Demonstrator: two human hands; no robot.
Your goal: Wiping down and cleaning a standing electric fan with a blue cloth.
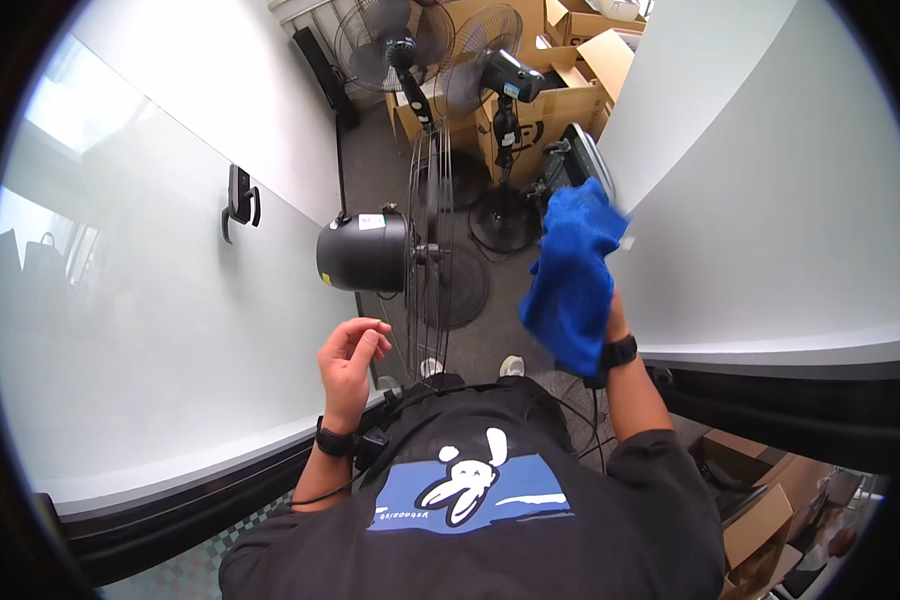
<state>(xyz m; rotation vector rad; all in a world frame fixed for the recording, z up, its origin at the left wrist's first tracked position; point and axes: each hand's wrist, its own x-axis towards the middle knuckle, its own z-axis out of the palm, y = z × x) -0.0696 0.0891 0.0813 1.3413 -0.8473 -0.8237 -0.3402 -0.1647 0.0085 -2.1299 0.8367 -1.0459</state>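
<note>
A blue cloth (574, 262), likely a microfibre towel, drapes over my right hand (616, 316) and hides its fingers. The hand is raised beside the white panel on the right, and the cloth's edge is blurred. Nothing is in my left hand (354, 358), whose fingers are loosely bent with the thumb a little apart. Just beyond it stands a large black pedestal fan, its motor housing (364, 253) turned left and its wire guard (429, 300) seen edge-on. I cannot tell whether the left fingertips touch anything. Each wrist wears a black band.
Two more black fans (394, 45) (511, 75) stand behind, before open cardboard boxes (547, 120). A folded hand truck (581, 161) leans at the right panel (765, 247). On the left is a glossy white door (157, 300) with a black handle (238, 202). Cables hang near my waist.
</note>
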